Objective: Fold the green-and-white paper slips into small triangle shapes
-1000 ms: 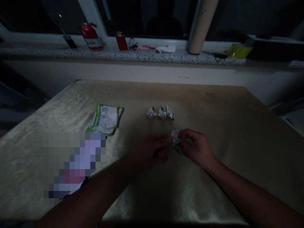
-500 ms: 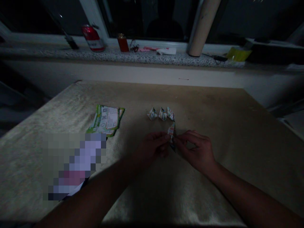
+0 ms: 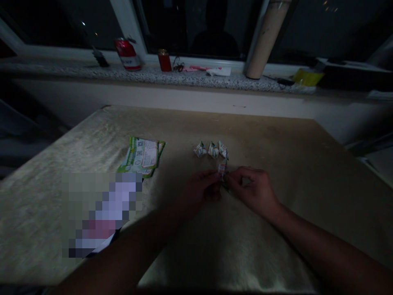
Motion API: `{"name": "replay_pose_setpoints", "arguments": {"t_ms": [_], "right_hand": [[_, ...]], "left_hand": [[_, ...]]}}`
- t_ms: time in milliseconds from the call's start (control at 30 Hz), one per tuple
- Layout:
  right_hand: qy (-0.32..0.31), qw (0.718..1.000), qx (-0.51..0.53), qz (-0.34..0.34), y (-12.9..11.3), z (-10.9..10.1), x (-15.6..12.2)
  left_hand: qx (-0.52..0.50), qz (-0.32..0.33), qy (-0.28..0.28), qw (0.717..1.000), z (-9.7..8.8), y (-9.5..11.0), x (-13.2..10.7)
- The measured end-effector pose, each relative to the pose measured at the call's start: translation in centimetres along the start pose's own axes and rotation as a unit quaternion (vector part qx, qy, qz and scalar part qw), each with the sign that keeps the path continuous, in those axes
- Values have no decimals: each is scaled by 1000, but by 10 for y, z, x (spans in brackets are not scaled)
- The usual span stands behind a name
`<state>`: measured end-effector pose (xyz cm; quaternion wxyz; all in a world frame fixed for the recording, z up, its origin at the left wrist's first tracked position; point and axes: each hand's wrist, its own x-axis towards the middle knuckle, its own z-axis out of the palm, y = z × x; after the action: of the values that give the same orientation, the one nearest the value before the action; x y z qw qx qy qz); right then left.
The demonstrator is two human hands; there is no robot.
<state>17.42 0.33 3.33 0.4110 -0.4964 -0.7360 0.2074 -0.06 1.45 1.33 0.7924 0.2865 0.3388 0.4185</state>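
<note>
Between my two hands, above the middle of the table, is a printed wrapper (image 3: 222,167) folded into a narrow piece. My left hand (image 3: 201,186) pinches its left side, thumb and fingers closed. From the right, my right hand (image 3: 253,186) pinches it with thumb and forefinger. The fingertips hide the wrapper's lower part. Just beyond it, three small folded wrappers sit in a row: a left one (image 3: 200,150), a middle one (image 3: 213,150) and a right one (image 3: 224,150). Flat green and white packets (image 3: 143,155) lie overlapping to the left.
A pixelated, flat item (image 3: 106,213) lies beside my left forearm on the gold-toned table cover (image 3: 260,135). Along the speckled windowsill (image 3: 147,76) stand a red can (image 3: 127,54), a red jar (image 3: 164,60) and a tall cardboard tube (image 3: 265,43). The light is dim.
The view has shifted slightly, so the table things appear a little farther right and lower. My right hand has come slightly closer to my left. Both still pinch the wrapper.
</note>
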Motion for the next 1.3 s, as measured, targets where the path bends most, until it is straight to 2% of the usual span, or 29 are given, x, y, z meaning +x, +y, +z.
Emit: {"name": "replay_pose_setpoints", "arguments": {"t_ms": [133, 233, 300, 400, 533, 767, 1000, 1300], "right_hand": [[-48, 996, 32, 70, -1, -1, 22], [-82, 992, 19, 98, -2, -2, 50], [-87, 988, -21, 125, 0, -3, 73], [-119, 978, -112, 129, 5, -1, 106], [-172, 953, -209, 136, 12, 3, 134], [-215, 936, -246, 130, 13, 8, 147], [-227, 918, -302, 121, 8, 11, 150], [-254, 895, -341, 135, 13, 23, 149]], "left_hand": [[-49, 22, 27, 998, -3, 5, 2], [-74, 34, 64, 995, -10, 8, 4], [-82, 39, 78, 993, -12, 9, 5], [-80, 45, 68, 993, -12, 10, 3], [-73, 47, 61, 994, -9, 10, 1], [-68, 32, 57, 996, -10, 8, 2], [-66, 29, 50, 996, -11, 7, 3], [-66, 29, 47, 996, -11, 7, 3]]}}
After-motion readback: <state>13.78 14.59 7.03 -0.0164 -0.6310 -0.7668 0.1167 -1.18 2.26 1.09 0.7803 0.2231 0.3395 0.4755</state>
